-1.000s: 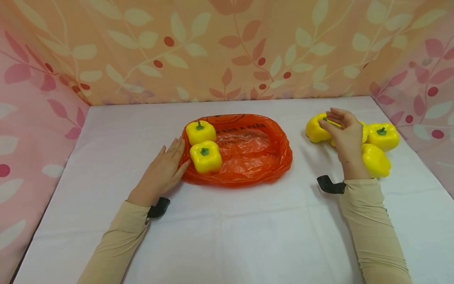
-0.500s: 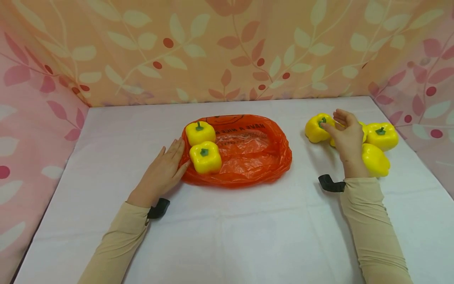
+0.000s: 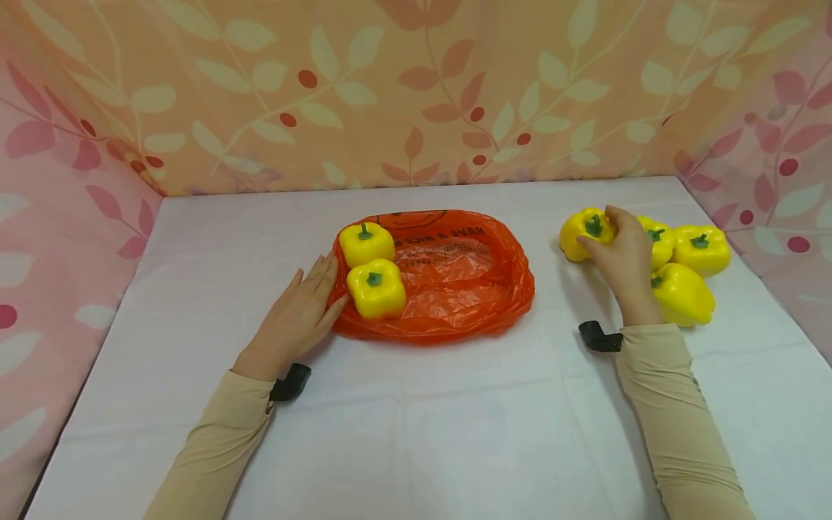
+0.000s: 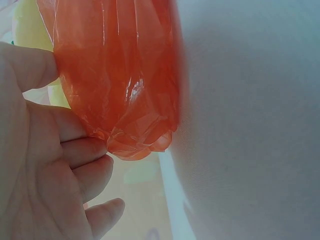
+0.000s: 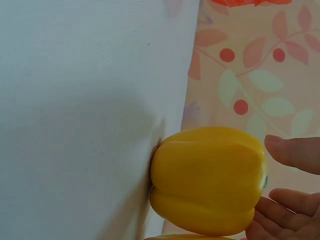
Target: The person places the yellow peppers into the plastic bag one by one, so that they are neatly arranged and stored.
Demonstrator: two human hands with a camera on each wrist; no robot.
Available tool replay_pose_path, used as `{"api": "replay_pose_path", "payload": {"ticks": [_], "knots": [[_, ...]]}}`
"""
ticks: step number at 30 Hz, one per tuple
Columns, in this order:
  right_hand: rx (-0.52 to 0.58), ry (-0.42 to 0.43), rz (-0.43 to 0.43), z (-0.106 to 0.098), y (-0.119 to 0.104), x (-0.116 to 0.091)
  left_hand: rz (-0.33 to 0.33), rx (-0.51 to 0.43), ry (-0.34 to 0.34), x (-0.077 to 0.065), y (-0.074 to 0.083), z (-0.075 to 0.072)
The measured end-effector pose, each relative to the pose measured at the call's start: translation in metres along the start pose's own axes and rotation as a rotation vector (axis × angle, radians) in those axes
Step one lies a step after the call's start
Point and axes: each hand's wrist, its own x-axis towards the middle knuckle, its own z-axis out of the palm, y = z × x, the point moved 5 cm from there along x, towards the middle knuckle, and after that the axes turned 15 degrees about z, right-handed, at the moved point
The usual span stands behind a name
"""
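Note:
An orange-red plastic bag (image 3: 464,300) lies with its mouth spread upward in the head view. Two yellow bell peppers, a rear one (image 3: 365,249) and a front one (image 3: 377,289), stand in its left end. My left hand (image 3: 286,318) rests against the bag's left side, fingers straight; the left wrist view shows the fingertips (image 4: 100,145) at the plastic. On the right, my right hand (image 3: 624,256) hovers at another yellow bell pepper (image 5: 210,180), with thumb and fingers spread about its stem end. A small gap shows between thumb and pepper in the right wrist view.
Right of that pepper sit several more yellow bell peppers (image 3: 702,249) close together. A white cloth (image 3: 416,419) covers the table. Leaf-patterned curtains (image 3: 416,94) rise along its back and both sides.
My right hand has come down and left from over the pepper group to the leftmost pepper, uncovering those behind it. My left hand, the bag and the two peppers in it stay put.

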Motion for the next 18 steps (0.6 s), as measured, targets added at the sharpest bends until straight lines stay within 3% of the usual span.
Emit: {"api": "replay_pose_path", "payload": {"ticks": [10, 18], "knots": [[-0.11, 0.041, -0.125, 0.0068, -0.0043, -0.0023, 0.007, 0.0, 0.005, -0.0004, 0.0, -0.0003], [-0.09, 0.025, -0.128, 0.0094, -0.0019, -0.0033, 0.008, 0.005, 0.003, -0.0004, 0.0008, -0.0005]]}}
